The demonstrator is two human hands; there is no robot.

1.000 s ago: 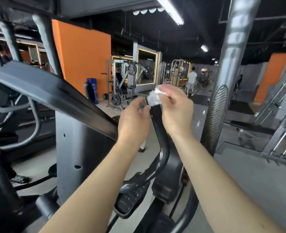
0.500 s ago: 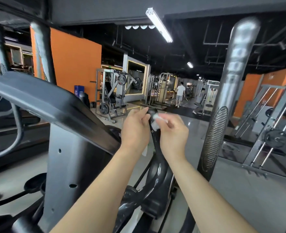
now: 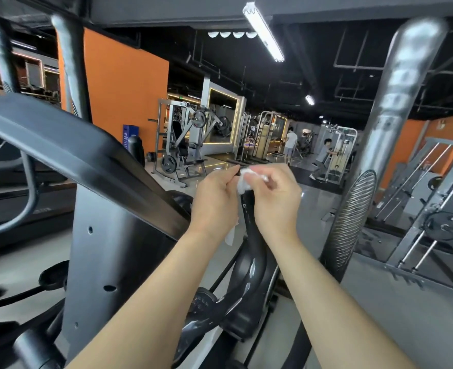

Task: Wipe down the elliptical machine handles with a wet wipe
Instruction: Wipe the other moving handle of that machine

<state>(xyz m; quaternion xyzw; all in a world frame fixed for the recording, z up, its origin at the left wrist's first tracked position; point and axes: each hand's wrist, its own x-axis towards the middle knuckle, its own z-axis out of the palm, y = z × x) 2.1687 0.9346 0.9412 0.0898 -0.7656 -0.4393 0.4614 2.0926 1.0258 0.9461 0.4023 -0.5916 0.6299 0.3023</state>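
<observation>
A black curved elliptical handle (image 3: 254, 235) rises in the middle of the view. At its top end, my right hand (image 3: 275, 201) pinches a white wet wipe (image 3: 245, 181) bunched against the tip. My left hand (image 3: 214, 201) grips the top of the handle from the left, fingers curled at the tip, and a strip of white wipe (image 3: 230, 237) hangs below its palm. A tall silver moving handle (image 3: 395, 107) with a ribbed grip stands to the right.
The machine's dark console panel (image 3: 68, 147) slants across the left. Its grey column (image 3: 113, 249) stands below. Weight machines (image 3: 182, 145) and two people (image 3: 290, 145) are far back on the gym floor. A rack with plates (image 3: 443, 225) stands at right.
The view has tilted up and my hands sit lower in it. The wipe went from covering the handle tip to a bunch pinched against the tip.
</observation>
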